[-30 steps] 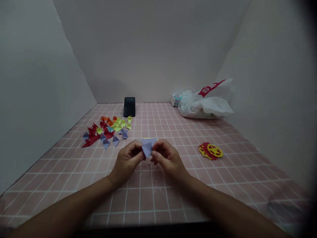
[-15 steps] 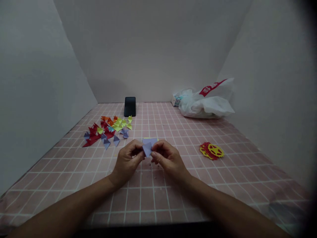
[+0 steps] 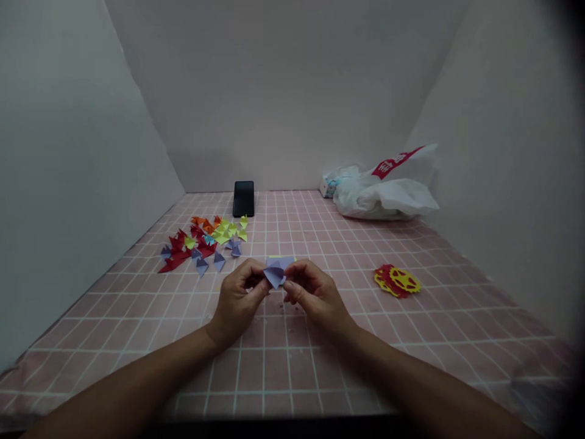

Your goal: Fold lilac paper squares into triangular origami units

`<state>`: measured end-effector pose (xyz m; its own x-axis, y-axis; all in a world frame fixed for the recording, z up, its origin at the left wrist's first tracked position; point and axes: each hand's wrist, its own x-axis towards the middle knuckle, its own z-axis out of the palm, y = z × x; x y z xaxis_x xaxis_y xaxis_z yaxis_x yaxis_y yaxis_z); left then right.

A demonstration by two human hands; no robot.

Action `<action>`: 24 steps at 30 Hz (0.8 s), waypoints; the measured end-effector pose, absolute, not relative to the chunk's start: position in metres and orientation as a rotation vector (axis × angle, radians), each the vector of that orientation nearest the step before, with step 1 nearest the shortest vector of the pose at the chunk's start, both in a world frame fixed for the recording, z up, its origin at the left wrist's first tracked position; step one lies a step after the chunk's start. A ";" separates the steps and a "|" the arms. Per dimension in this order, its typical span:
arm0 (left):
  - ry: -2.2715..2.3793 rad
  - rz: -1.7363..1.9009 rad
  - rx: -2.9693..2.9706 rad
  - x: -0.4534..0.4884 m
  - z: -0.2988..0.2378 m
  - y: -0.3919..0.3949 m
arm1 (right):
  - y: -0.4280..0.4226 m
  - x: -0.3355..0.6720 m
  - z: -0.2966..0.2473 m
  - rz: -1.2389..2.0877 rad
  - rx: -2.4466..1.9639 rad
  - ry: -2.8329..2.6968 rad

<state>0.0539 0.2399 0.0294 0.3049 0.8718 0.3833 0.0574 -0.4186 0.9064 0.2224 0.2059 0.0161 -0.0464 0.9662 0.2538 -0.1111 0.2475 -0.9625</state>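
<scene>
Between my hands is a small folded piece of purple paper (image 3: 274, 277), its flaps partly spread in a fan shape. My left hand (image 3: 242, 296) pinches its left side between thumb and fingers. On its right side, the thumb and fingertips of my right hand (image 3: 316, 292) grip the edge. Just behind the piece, flat purple paper (image 3: 286, 261) lies on the table, with a thin yellow edge showing under it. Small paper scraps are scattered on the cloth below my fingers.
Several folded paper pieces in red, orange, yellow and purple (image 3: 201, 241) lie at the left. A black phone (image 3: 244, 199) is behind them. Red and yellow cut-out discs (image 3: 397, 280) rest at the right, with a white plastic bag (image 3: 384, 195) farther back on the checked tablecloth (image 3: 274, 396).
The purple piece has gone from a flatter fold to a more opened, fan-like shape between my fingers. Both hands stay in nearly the same place; the whole view has shifted slightly.
</scene>
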 end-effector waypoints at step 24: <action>0.792 1.140 1.589 0.058 0.026 0.241 | 0.208 0.225 0.016 0.667 -1.013 -1.581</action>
